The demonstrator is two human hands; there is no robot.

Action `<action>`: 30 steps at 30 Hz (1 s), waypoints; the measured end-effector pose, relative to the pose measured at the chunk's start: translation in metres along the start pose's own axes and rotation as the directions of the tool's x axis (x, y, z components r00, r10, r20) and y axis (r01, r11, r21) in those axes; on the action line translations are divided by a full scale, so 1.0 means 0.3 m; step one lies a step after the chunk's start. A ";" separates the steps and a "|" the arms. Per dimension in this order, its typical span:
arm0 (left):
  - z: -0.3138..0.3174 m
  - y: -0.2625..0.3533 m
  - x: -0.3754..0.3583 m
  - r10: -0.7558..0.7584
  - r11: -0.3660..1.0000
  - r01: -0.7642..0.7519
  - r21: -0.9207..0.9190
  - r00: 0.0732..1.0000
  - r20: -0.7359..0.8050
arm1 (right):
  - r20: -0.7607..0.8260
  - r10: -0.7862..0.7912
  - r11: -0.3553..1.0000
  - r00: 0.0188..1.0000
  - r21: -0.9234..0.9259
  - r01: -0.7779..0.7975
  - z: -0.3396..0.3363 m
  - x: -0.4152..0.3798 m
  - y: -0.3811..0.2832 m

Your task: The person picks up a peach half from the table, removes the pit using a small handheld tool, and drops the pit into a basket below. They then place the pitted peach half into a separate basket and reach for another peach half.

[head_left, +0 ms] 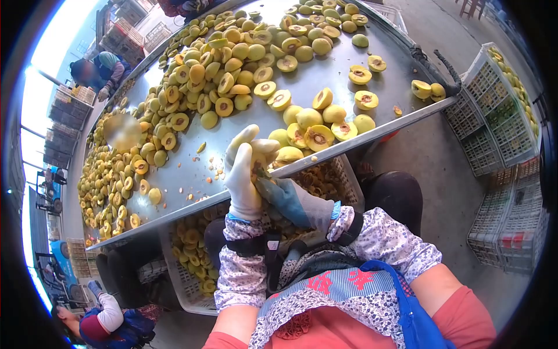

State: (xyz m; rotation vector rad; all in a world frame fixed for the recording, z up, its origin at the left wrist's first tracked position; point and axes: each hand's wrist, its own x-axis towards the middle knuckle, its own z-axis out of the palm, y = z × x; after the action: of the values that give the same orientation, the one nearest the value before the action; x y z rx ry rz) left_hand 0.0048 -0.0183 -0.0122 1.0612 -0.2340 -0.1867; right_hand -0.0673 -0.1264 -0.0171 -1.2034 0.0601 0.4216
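Note:
My left hand (245, 177), in a white glove, is closed around a yellow-green peach half (259, 169) just off the near edge of the metal table. My right hand (297, 202), in a blue and grey glove, presses its curled fingers against that fruit from below. Whether a small tool sits in the right fingers is hidden. Right beside the hands, on the table corner, lies a small group of halved peaches (319, 138), some showing brown pits. A large heap of peach halves (224, 64) covers the farther part of the table.
The metal table (195, 154) has a raised rim and scattered scraps. Under its edge stand a crate of peach halves (180, 285) and a crate with pits and scraps (349, 180). Stacked crates (494, 116) rise at right. Co-workers (110, 70) are at left; one sits at lower left (110, 320).

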 end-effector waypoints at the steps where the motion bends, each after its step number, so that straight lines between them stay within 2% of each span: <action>1: 0.014 0.006 -0.001 0.007 1.000 -0.007 -0.016 1.000 -0.005 | -0.002 0.020 1.000 1.000 0.018 -0.020 0.002 -0.001 -0.002; 5: 0.042 0.026 0.009 -0.103 0.993 0.107 0.049 0.991 -0.085 | -0.055 -0.050 0.999 0.997 0.003 0.050 -0.014 0.046 0.051; 7: 0.033 0.032 0.005 -0.115 0.991 0.125 0.044 0.977 -0.182 | -0.111 -0.176 0.924 0.978 -0.363 0.125 -0.023 0.053 0.071; 8: 0.029 0.031 0.004 -0.116 0.991 0.126 0.043 0.976 -0.186 | -0.109 -0.173 0.924 0.979 -0.363 0.123 -0.024 0.051 0.079; 10: 0.013 0.031 0.009 -0.113 0.985 0.132 0.114 0.981 -0.157 | -0.016 -0.061 0.992 0.998 -0.112 0.058 -0.002 0.031 0.033; 12: 0.013 0.020 -0.002 0.004 0.975 0.015 0.221 0.996 -0.084 | 0.089 0.246 0.962 0.965 0.104 -0.254 -0.001 -0.040 -0.075; 13: 0.038 0.035 -0.003 -0.046 0.970 0.076 0.233 0.990 -0.132 | 0.071 0.224 0.974 0.972 0.024 -0.226 -0.003 -0.045 -0.049; 14: 0.025 0.021 0.002 -0.076 0.983 0.092 0.157 0.992 -0.102 | 0.130 0.337 0.922 0.932 0.154 -0.355 -0.026 -0.026 -0.019; 15: 0.000 -0.002 0.012 -0.154 0.987 0.158 0.038 0.984 -0.085 | 0.281 0.531 0.748 0.799 0.288 -0.598 -0.077 0.000 0.016; 16: -0.011 0.031 0.012 -0.143 0.983 0.145 0.109 0.989 -0.026 | 0.122 0.560 0.801 0.819 0.174 -0.573 -0.039 -0.022 -0.051; 17: -0.014 0.040 0.023 -0.134 0.982 0.128 0.140 0.990 0.033 | 0.245 0.455 0.847 0.856 0.179 -0.501 -0.064 -0.007 -0.013; 18: -0.027 0.047 0.028 -0.132 0.985 0.119 0.121 0.986 0.101 | 0.261 0.452 0.858 0.853 0.132 -0.496 -0.034 -0.036 -0.070; 19: -0.038 0.047 0.030 -0.139 0.988 0.123 0.095 0.973 0.184 | 0.299 0.498 0.792 0.814 0.225 -0.567 -0.053 -0.032 -0.051; 21: -0.037 0.032 0.034 -0.143 0.977 0.111 0.180 0.975 0.172 | 0.219 0.457 0.838 0.862 0.219 -0.500 -0.050 -0.039 -0.029; 22: -0.038 0.035 0.028 -0.162 0.973 0.127 0.195 0.972 0.172 | 0.234 0.457 0.841 0.858 0.201 -0.503 -0.046 -0.043 -0.026; 24: -0.039 0.033 0.026 -0.175 0.972 0.139 0.187 0.967 0.188 | 0.082 0.430 0.883 0.899 0.166 -0.438 -0.035 -0.044 -0.019; 25: -0.042 0.032 0.026 -0.173 0.979 0.144 0.147 0.963 0.208 | 0.099 0.433 0.882 0.896 0.158 -0.443 -0.038 -0.048 -0.022; 27: -0.055 0.039 0.031 -0.179 0.982 0.159 0.105 0.957 0.229 | 0.296 0.393 0.872 0.871 0.180 -0.455 -0.059 -0.049 -0.031; 29: -0.053 0.038 0.033 -0.200 0.978 0.208 -0.008 0.947 0.253 | 0.326 0.410 0.847 0.852 0.211 -0.488 -0.060 -0.046 -0.017; 30: -0.050 0.031 0.033 -0.202 0.979 0.200 0.034 0.953 0.225 | 0.249 0.381 0.890 0.890 0.161 -0.426 -0.048 -0.052 -0.017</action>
State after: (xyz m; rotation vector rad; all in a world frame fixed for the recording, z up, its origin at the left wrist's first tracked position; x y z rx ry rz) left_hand 0.0189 -0.0039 -0.0101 1.0743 -0.3332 -0.4931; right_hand -0.0773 -0.1455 -0.0137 -0.9246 0.1722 0.8897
